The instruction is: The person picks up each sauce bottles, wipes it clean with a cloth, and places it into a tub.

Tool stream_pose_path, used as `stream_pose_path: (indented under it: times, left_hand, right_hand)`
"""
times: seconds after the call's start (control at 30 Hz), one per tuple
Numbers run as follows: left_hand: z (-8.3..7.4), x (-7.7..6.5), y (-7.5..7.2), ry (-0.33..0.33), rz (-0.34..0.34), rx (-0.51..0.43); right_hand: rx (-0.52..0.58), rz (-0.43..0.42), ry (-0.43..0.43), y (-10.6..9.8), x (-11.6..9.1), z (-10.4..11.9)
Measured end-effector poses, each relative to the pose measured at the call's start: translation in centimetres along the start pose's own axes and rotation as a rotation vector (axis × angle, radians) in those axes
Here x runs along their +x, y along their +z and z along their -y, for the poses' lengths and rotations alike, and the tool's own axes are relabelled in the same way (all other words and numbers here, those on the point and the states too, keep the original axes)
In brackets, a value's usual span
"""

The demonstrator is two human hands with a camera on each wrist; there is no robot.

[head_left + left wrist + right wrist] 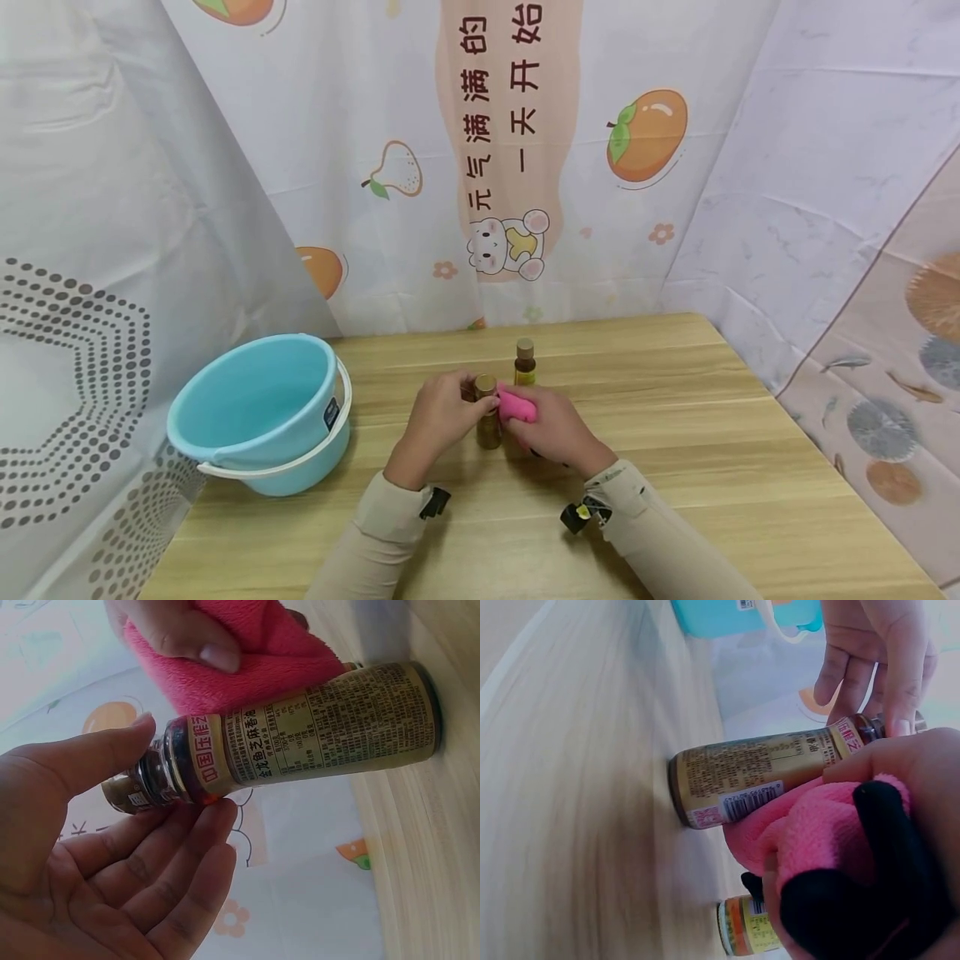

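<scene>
A sesame oil bottle (pixel 489 432) with a gold printed label stands upright on the wooden table in front of the person. At its neck, the left hand (pixel 446 414) holds it between thumb and fingertips. A bunched pink cloth (pixel 517 407) is gripped in the right hand (pixel 557 428). In the left wrist view the cloth (pixel 240 656) lies against the side of the bottle (pixel 322 727), below the cap. Just behind the right hand stands a second bottle (pixel 525 367) with a yellow-green label, its lower part hidden in the head view.
On the table's left side stands a light blue bucket (pixel 315 454) with its white handle lowered. Printed curtains (pixel 360 275) hang behind the table and along both sides. Black devices (pixel 576 517) are strapped at the wrists.
</scene>
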State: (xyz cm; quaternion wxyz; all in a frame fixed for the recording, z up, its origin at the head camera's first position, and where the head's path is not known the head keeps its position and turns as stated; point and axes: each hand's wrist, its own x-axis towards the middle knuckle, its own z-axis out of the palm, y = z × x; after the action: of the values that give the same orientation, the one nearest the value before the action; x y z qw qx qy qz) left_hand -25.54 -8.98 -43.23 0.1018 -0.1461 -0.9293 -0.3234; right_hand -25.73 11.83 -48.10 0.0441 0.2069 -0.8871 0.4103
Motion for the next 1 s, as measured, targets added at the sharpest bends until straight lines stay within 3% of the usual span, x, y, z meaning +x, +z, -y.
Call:
stream_pose_path:
  times: [0.53,0.77,1.0]
  left_hand:
    - [-0.1,-0.1,-0.1,0.031,0.019,-0.042]
    - [0.0,-0.2,-0.2,0.053,0.027,-0.067]
    - [0.1,0.0,-0.2,0.076,0.03,-0.071]
  right_hand:
    - [0.076,-0.143,-0.119,-0.5,0.0,1.2]
    - [0.056,-0.191,-0.198,-0.7,0.1,1.3]
    - [0.081,-0.146,-0.124,-0.4,0.0,1.1]
